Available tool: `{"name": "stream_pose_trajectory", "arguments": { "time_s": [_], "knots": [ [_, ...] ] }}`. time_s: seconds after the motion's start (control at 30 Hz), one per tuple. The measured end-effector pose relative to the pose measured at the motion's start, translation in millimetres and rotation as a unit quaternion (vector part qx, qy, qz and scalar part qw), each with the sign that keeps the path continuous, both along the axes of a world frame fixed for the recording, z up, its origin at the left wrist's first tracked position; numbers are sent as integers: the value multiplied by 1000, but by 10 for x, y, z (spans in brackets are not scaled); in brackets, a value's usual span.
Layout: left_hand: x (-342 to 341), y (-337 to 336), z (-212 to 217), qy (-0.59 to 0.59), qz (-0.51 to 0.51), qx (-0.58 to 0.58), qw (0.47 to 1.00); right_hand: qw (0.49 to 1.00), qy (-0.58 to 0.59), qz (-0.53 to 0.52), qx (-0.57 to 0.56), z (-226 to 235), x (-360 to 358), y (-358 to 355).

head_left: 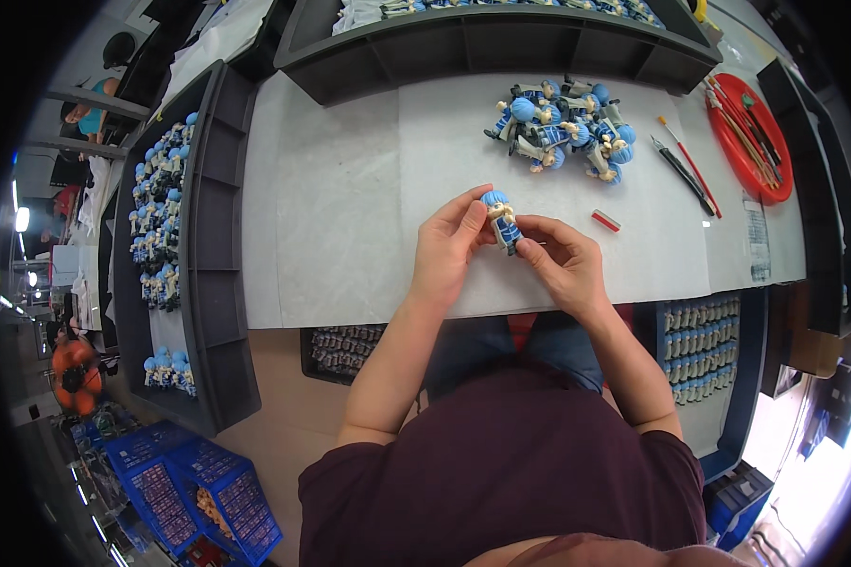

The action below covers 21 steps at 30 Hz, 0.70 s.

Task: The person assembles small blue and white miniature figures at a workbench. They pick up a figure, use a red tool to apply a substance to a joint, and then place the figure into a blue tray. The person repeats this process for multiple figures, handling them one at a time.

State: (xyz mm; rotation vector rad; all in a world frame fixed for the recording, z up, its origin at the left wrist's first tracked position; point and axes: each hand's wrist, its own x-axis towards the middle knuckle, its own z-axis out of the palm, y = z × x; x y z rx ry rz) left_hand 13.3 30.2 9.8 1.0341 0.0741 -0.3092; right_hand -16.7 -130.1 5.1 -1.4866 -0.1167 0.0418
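Between my two hands, above the front part of the white-covered table (340, 208), is a small figurine (503, 219) with light blue hair and a blue-and-white outfit. My left hand (452, 236) pinches it near the head with thumb and forefinger. The fingers of my right hand (565, 263) close on its lower end, by the dark feet. It tilts slightly, head up and to the left. Beyond my hands lies a loose pile of similar figurines (567, 128). A small red-and-white block (605, 221) rests just past my right hand.
A craft knife (683, 177) and a thin red brush (692, 168) lie to the right, near a red oval tray (773, 192) with brushes. Dark bins of figurines stand at the left (219, 236) and far edge (501, 52). Another bin (749, 378) sits lower right. Blue crates (194, 482) are lower left.
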Motion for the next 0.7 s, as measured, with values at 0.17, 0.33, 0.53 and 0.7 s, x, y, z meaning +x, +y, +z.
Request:
{"name": "stream_pose_trajectory", "arguments": {
  "time_s": [0.17,0.33,0.53,0.7],
  "knots": [
    [-4,-6,-61,-17,0,19,1000,1000,-15,1,12,-70,-37,-6],
    [-26,43,-56,-26,0,17,1000,999,16,12,27,-30,-38,9],
    [13,20,-97,-21,-7,50,998,999,-34,-16,-25,-56,-29,-15],
    [-24,18,-66,-50,21,43,998,997,-65,-34,-31,-104,55,0]
  ]
}}
